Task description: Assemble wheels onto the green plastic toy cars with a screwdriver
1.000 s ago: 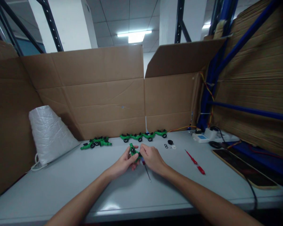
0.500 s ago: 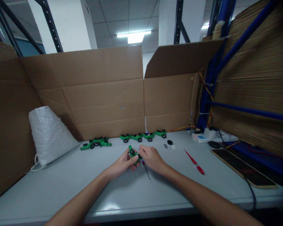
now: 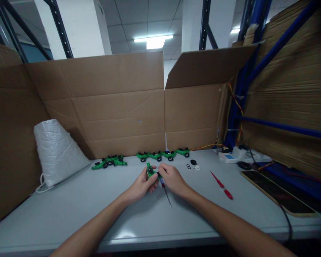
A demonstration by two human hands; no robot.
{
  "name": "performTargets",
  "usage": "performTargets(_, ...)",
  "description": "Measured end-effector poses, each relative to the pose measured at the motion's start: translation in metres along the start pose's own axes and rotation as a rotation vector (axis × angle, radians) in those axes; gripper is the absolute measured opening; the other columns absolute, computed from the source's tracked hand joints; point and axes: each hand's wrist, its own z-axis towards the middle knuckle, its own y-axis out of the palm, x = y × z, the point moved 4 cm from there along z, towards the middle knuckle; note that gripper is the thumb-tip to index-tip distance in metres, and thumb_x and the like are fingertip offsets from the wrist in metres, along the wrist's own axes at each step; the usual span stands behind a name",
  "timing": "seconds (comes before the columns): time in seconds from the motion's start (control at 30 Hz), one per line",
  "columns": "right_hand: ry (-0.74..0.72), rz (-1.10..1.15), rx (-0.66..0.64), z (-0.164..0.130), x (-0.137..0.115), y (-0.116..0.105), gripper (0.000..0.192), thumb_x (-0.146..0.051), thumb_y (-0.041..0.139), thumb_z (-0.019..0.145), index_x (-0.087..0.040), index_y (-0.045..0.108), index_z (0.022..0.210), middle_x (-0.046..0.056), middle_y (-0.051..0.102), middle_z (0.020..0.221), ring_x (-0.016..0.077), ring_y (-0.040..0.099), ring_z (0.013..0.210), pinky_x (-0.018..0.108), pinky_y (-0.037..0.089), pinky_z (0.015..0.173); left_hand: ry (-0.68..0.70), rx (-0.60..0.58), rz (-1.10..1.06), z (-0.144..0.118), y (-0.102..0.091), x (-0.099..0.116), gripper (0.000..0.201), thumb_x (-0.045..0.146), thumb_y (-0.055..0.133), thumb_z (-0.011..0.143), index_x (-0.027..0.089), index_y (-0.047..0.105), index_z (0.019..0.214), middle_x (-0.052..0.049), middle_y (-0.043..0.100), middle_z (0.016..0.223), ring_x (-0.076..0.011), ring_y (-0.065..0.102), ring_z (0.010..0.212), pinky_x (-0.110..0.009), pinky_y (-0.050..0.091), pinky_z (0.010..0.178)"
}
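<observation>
My left hand [image 3: 139, 187] grips a small green plastic fitting [image 3: 150, 171] just above the grey table [image 3: 69, 210]. My right hand [image 3: 173, 179] is closed against the fitting's right side, fingertips on it. A thin screwdriver [image 3: 166, 191] lies on the table right under the right hand, its shaft pointing toward me; I cannot tell whether the hand holds it. More green fittings lie in a row [image 3: 162, 155] by the cardboard wall, and another cluster [image 3: 109, 162] lies to their left.
A white woven bag [image 3: 55, 151] stands at the left. A red screwdriver [image 3: 221, 185], small black rings [image 3: 191, 164], a power strip [image 3: 235, 155] and a dark board [image 3: 278, 192] lie to the right. Cardboard walls [image 3: 109, 107] enclose the back and the left side.
Both hands stayed together on the green fitting, with only slight finger shifts. The view moved a little.
</observation>
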Motion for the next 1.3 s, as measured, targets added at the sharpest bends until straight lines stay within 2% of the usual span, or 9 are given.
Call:
performTargets(0.2, 0.008, 0.032, 0.016, 0.001, 0.002, 0.0, 0.03, -0.034, 0.045, 0.098, -0.023, 0.054, 0.072, -0.003, 0.055, 0.063, 0.0168, 0.053, 0.063, 0.026, 0.036, 0.063, 0.003, 0.01, -0.022, 0.002, -0.003, -0.004, 0.077, 0.065, 0.073, 0.092, 0.019, 0.041, 0.145, 0.001, 0.065, 0.085, -0.0111, 0.059, 0.062, -0.023, 0.044, 0.058)
performTargets(0.4, -0.006, 0.054, 0.045, 0.002, 0.001, -0.003, 0.033, -0.037, 0.044, 0.1, -0.022, 0.053, 0.071, -0.002, 0.056, 0.065, 0.0175, 0.052, 0.066, 0.027, 0.038, 0.066, 0.027, 0.046, 0.016, 0.001, -0.002, 0.0, 0.068, 0.064, 0.072, 0.094, 0.017, 0.048, 0.137, 0.0, 0.065, 0.083, -0.0109, 0.057, 0.062, -0.023, 0.041, 0.058)
performTargets(0.67, -0.003, 0.059, 0.037, 0.002, 0.004, 0.001, 0.032, -0.036, 0.045, 0.099, -0.023, 0.051, 0.071, -0.002, 0.054, 0.065, 0.0175, 0.052, 0.067, 0.027, 0.037, 0.067, 0.037, 0.074, 0.024, 0.003, 0.0, -0.006, 0.06, 0.063, 0.068, 0.097, 0.017, 0.048, 0.129, 0.002, 0.061, 0.081, -0.0093, 0.052, 0.06, -0.022, 0.037, 0.056)
performTargets(0.9, -0.016, 0.033, 0.022, -0.002, 0.003, 0.002, 0.032, -0.038, 0.042, 0.103, -0.024, 0.051, 0.076, -0.001, 0.058, 0.067, 0.0192, 0.057, 0.07, 0.027, 0.038, 0.068, 0.031, 0.075, 0.05, 0.0, 0.0, -0.002, 0.065, 0.066, 0.065, 0.097, 0.016, 0.046, 0.134, 0.003, 0.059, 0.081, -0.0101, 0.052, 0.061, -0.023, 0.037, 0.056)
performTargets(1.1, -0.026, -0.041, -0.001, -0.007, -0.009, -0.002, 0.034, -0.039, 0.034, 0.108, -0.024, 0.06, 0.092, 0.001, 0.066, 0.077, 0.0221, 0.064, 0.075, 0.029, 0.038, 0.069, 0.056, 0.101, 0.106, -0.001, -0.001, 0.0, 0.057, 0.065, 0.064, 0.098, 0.017, 0.049, 0.124, 0.005, 0.054, 0.078, -0.0098, 0.05, 0.061, -0.023, 0.035, 0.056)
performTargets(1.3, -0.037, -0.052, -0.04, -0.009, -0.016, -0.003, 0.032, -0.037, 0.029, 0.109, -0.024, 0.059, 0.104, 0.003, 0.069, 0.085, 0.0235, 0.068, 0.078, 0.03, 0.038, 0.071, 0.065, 0.125, 0.162, -0.004, -0.002, 0.0, 0.053, 0.061, 0.062, 0.101, 0.017, 0.046, 0.127, 0.006, 0.051, 0.077, -0.0106, 0.047, 0.061, -0.023, 0.037, 0.057)
